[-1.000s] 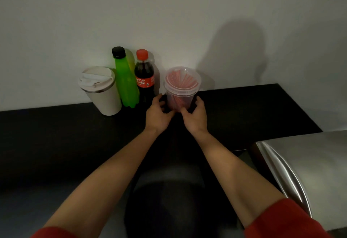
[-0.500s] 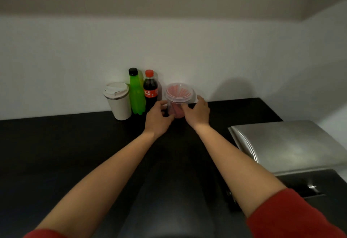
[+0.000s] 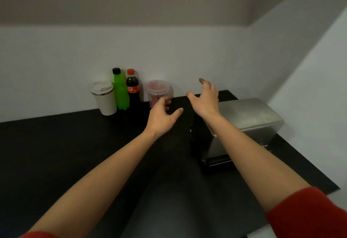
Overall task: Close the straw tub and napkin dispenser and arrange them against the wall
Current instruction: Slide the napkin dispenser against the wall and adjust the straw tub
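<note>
Brushed steel is gleaming on the round-topped napkin dispenser [image 3: 251, 117], sitting on the black counter [image 3: 75, 144] just right of the right hand [image 3: 205, 102], which is hovering open, fingers [image 3: 204, 85] spread, so it's looking the nearer hand for that box. Clear plastic straw tub [image 3: 159, 91], round, lidded, red straws [image 3: 156, 85] inside, is standing against the wall [image 3: 187, 59] beside the cola bottle [image 3: 133, 89]; the left hand [image 3: 162, 117] is hanging loosely curled before its base, gripping nothing.
</note>
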Motion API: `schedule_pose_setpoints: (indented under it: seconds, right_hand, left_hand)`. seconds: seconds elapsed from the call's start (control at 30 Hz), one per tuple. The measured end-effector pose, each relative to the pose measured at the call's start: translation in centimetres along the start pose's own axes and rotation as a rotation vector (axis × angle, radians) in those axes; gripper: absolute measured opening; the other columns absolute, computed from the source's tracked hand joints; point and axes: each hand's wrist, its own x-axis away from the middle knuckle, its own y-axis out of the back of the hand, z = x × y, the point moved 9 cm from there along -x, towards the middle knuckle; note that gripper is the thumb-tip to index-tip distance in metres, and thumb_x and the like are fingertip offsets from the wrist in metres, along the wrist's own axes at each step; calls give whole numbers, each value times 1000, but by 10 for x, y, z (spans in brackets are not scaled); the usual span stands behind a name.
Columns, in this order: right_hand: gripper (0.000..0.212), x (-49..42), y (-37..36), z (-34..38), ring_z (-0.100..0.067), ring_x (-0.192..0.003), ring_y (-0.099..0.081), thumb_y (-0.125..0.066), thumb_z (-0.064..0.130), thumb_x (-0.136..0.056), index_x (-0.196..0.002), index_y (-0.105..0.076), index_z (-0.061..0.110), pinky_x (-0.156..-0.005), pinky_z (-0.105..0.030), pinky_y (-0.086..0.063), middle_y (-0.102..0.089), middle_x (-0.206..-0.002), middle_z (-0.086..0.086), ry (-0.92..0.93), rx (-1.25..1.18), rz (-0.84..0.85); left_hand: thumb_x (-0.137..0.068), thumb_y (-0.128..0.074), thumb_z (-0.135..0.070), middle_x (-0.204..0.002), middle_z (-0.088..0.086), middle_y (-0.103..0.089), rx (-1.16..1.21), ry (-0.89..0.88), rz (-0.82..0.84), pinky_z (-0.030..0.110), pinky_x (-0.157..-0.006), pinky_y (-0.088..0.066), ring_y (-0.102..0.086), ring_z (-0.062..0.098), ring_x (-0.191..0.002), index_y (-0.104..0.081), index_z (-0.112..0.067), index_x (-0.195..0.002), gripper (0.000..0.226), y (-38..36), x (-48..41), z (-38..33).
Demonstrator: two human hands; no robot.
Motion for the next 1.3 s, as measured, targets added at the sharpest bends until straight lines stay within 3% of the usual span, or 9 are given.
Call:
schedule_pose_setpoints:
  seconds: [0.1, 0.3, 0.43, 0.6, 0.73, 1.03, 1.3]
  right_hand:
    - [65, 16, 30, -15, -27, -137, -27, -60, 34, -86, -142, -34, 15, -112, -44, -28, -34, -147, -9, 14, -18, -54]
    - [61, 37, 91, -53, -24, -135, -31, -59, 36, -87, -139, -36, 14, -111, -41, -29, -37, -145, -7, 18, -15, -151]
    - [62, 39, 122, -78, -24, -133, -32, -60, 37, -87, -138, -37, 13, -111, -42, -29, -39, -143, -7, 17, -37, -166]
    - [66, 44, 154, -116, -25, -133, -32, -61, 41, -84, -138, -36, 14, -110, -44, -30, -40, -142, -8, 2, -34, -161]
    - [77, 47, 173, -151, -28, -134, -32, -64, 45, -81, -141, -31, 10, -110, -46, -29, -38, -144, -11, -23, -65, -153]
    - [102, 60, 169, -219, -27, -140, -26, -71, 55, -71, -147, -17, 13, -114, -48, -28, -27, -152, -10, -107, -118, 13]
    - [109, 59, 134, -263, -28, -139, -29, -82, 40, -64, -147, -17, 10, -113, -50, -29, -30, -151, -12, -168, -125, 224]
  left_hand:
    - [-78, -68, -43, -138, -2, -46, 59, -71, 48, 17, -86, -39, -45, 8, -118, -38, -23, -138, 70, -20, 18, -17]
    - [-66, -78, -47, -144, -2, -39, -4, -112, 116, 26, -99, -38, -39, 10, -128, -31, -24, -141, 91, -62, 50, -29]
    - [-60, -80, -50, -145, -3, -37, 11, -69, 114, 26, -101, -35, -37, 9, -128, -28, -27, -142, 100, -83, 61, -31]
    - [-53, -82, -54, -149, -3, -30, 54, -2, 99, 35, -107, -34, -34, 12, -132, -20, -31, -144, 113, -104, 81, -31]
    - [-52, -87, -42, -150, 0, -28, 76, 87, 72, 43, -109, -34, -33, 17, -135, -12, -34, -145, 120, -120, 97, -17]
    - [-52, -90, -28, -147, 0, -33, -9, 165, -15, 36, -107, -36, -37, 17, -132, -13, -29, -145, 121, -142, 115, -1]
    - [-52, -90, -16, -149, 1, -30, 4, 219, 11, 42, -110, -33, -33, 19, -135, -7, -29, -146, 126, -153, 105, 16]
